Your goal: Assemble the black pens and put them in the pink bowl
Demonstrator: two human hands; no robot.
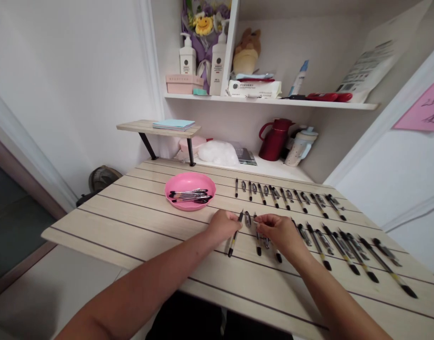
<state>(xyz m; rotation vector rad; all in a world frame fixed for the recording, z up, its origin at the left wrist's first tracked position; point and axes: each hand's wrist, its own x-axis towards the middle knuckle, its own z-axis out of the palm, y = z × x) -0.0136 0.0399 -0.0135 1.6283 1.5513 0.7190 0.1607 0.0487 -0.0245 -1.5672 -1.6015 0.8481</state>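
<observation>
My left hand (224,225) is closed on the upper part of a pen (234,238), whose bare tip points away from me and whose dark end points toward me. Just right of it lies a pen cap (247,218) on the table. My right hand (275,230) is pinched at the tip of another uncapped pen (258,243); what sits between its fingertips is small, pale and not clear. Partly under that hand are more pens and caps. Beyond my left hand stands a pink bowl (190,177) with several pens (190,194) in it.
Two rows of uncapped pens (344,250) and caps spread over the right side of the slatted table (139,226). A small raised shelf (139,126) with a light blue pad (174,124) stands at the back left. Behind are a red jug (275,139) and a pale tumbler (300,147).
</observation>
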